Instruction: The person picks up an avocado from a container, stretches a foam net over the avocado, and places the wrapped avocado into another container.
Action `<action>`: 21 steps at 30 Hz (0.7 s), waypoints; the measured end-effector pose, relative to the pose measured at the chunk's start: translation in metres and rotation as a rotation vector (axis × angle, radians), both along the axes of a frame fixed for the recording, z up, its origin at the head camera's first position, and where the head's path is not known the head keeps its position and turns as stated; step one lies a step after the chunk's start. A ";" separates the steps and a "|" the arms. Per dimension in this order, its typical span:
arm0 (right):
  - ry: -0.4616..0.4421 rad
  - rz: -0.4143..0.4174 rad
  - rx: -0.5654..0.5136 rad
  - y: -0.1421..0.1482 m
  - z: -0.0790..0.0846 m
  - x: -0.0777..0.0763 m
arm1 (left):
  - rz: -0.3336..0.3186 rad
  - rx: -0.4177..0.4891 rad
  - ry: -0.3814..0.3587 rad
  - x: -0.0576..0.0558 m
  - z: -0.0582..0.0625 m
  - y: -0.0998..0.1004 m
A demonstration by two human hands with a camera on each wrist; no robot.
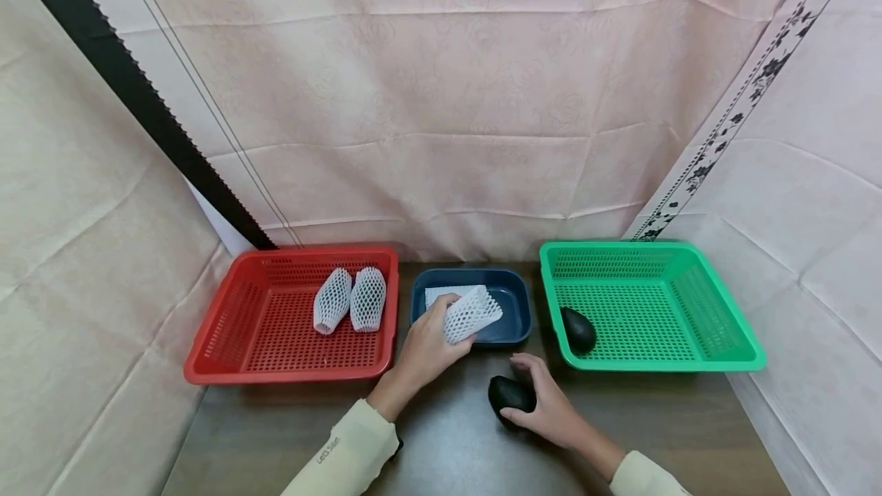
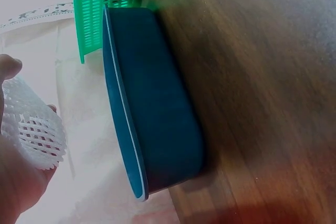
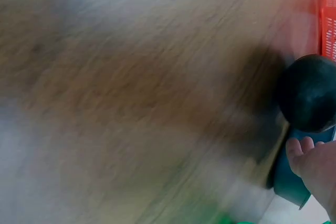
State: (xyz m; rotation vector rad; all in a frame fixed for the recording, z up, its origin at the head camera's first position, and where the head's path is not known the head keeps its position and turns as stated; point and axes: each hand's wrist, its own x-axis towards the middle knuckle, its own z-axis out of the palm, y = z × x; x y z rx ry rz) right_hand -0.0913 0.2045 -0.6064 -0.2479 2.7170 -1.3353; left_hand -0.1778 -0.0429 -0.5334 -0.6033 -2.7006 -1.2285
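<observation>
My left hand [image 1: 429,344] grips a white foam net sleeve [image 1: 474,314] over the front of the small blue tray [image 1: 513,305]. In the left wrist view the sleeve [image 2: 37,129] shows its open mesh end, which looks hollow. In front of the tray, my right hand [image 1: 549,407] holds a dark avocado [image 1: 508,398], thumb on the near side and fingers on the far side. The avocado's stem end appears at the top of the left wrist view. More white foam netting [image 1: 441,294] lies in the tray, partly hidden by my left hand.
A red basket [image 1: 227,327] on the left holds two net-sleeved items [image 1: 368,298]. The green basket [image 1: 661,364] on the right has one dark avocado [image 1: 577,330] at its left side. Cloth [image 1: 441,98] hangs behind the wooden table [image 1: 455,442].
</observation>
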 end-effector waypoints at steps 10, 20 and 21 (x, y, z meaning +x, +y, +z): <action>0.062 0.113 0.076 0.013 -0.016 0.006 | -0.002 -0.007 0.028 0.000 0.000 -0.001; 0.046 0.191 0.177 0.017 -0.016 0.006 | 0.003 -0.017 0.019 -0.002 -0.002 -0.001; 0.054 0.200 0.179 0.018 -0.015 0.006 | 0.003 -0.016 0.017 -0.002 -0.002 -0.001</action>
